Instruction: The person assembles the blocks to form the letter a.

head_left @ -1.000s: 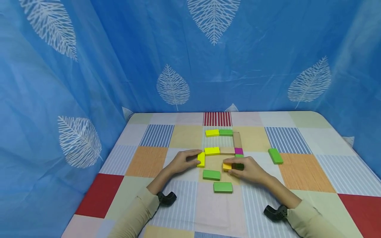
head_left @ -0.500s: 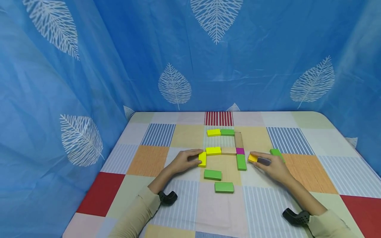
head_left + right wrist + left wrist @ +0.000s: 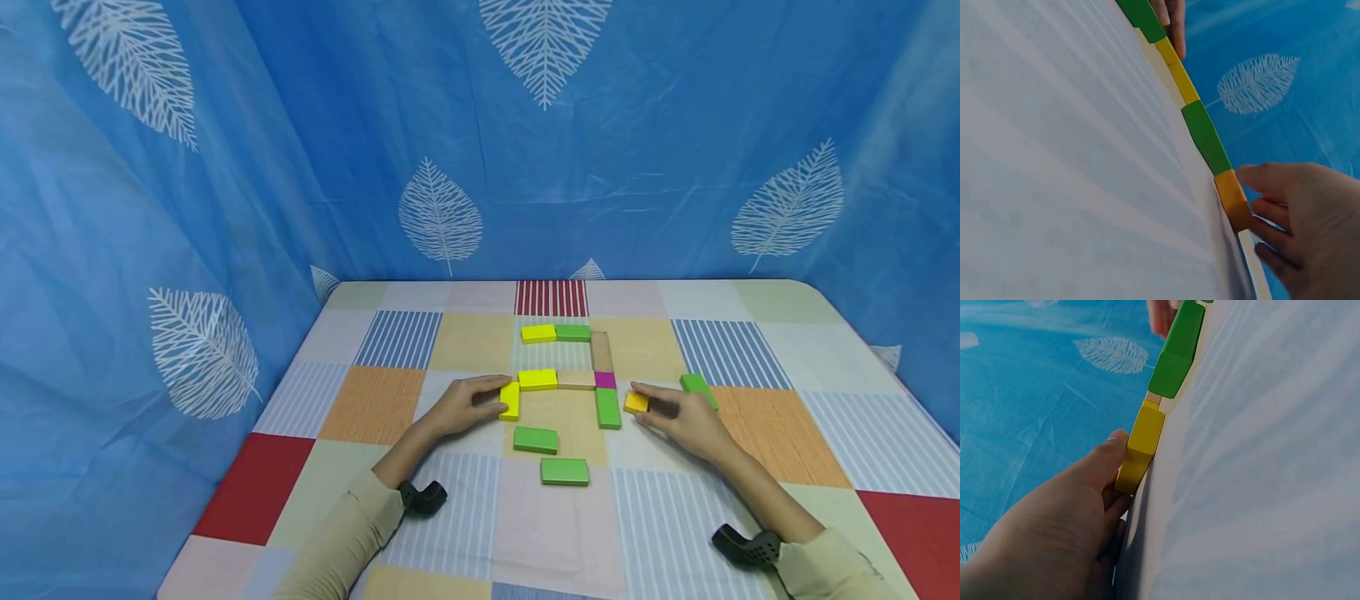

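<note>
In the head view my left hand [image 3: 467,406] is at the left side of a yellow block [image 3: 509,401] lying on the table, thumb and a finger holding it. The left wrist view shows the thumb against this block's side. My right hand [image 3: 684,419] is beside a small orange-yellow block [image 3: 637,402] on the cloth, thumb and finger parted around it. In the right wrist view the thumb lies close by this block's edge; contact is hard to tell. Just left of it lies a green block [image 3: 608,409], below a purple one [image 3: 604,380].
A wooden block [image 3: 576,380] and another yellow block [image 3: 537,380] form a row. Farther back are a yellow [image 3: 538,334], a green [image 3: 572,333] and an upright-lying wooden piece [image 3: 602,352]. Loose green blocks lie nearer [image 3: 536,440], in front [image 3: 565,472] and right [image 3: 699,391].
My right hand has carried the orange-yellow block rightward, past the green block, and its fingers have since loosened around it on the cloth. The left hand has stayed at its yellow block.
</note>
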`<act>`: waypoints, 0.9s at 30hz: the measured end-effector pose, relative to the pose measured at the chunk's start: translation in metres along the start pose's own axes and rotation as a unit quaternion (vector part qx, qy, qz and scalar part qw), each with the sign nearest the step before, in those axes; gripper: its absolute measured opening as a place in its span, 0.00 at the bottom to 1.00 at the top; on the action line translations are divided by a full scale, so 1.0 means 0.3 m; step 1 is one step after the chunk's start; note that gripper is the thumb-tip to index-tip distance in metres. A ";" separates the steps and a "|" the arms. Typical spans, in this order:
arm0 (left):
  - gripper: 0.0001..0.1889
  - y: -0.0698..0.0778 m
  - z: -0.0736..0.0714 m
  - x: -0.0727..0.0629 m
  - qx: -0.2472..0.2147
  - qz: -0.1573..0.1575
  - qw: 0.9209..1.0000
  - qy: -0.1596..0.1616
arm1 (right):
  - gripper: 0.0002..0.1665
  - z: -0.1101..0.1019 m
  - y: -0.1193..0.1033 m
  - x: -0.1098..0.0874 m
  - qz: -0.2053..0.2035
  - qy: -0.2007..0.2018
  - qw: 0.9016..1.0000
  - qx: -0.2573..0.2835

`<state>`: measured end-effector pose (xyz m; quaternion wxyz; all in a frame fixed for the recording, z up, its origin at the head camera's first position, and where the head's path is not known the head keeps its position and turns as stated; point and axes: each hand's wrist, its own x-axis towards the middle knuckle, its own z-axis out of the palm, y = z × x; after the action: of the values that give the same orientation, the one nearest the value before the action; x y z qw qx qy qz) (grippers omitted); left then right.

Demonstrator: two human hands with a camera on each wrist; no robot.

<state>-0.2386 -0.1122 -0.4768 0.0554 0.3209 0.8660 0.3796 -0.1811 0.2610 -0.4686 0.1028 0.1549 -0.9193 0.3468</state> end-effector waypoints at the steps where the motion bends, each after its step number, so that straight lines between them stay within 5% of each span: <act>1: 0.27 -0.001 0.001 0.000 -0.001 0.001 1.000 0.000 | 0.26 0.000 -0.010 0.001 -0.007 0.018 1.000 0.002; 5: 0.26 -0.004 0.003 0.001 0.003 0.003 1.000 0.001 | 0.23 0.018 -0.077 0.006 -0.060 0.093 0.994 0.021; 8: 0.26 -0.006 0.003 0.002 0.007 0.006 1.000 0.006 | 0.23 0.053 -0.148 0.007 -0.113 0.105 0.987 0.043; 12: 0.26 -0.006 0.005 0.004 0.004 0.009 1.000 0.011 | 0.21 0.114 -0.227 0.003 -0.142 0.053 0.986 0.074; 20: 0.26 -0.007 0.010 0.005 0.012 0.012 1.000 0.016 | 0.23 0.205 -0.290 0.002 -0.078 -0.088 0.987 0.105; 27: 0.26 -0.009 0.009 0.007 0.017 0.013 1.000 0.018 | 0.22 0.228 -0.306 0.008 -0.069 -0.099 0.989 0.090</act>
<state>-0.2406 -0.1107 -0.4801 0.0289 0.3263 0.8688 0.3713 -0.1562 0.1494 -0.4626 0.0205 0.2604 -0.8770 0.4032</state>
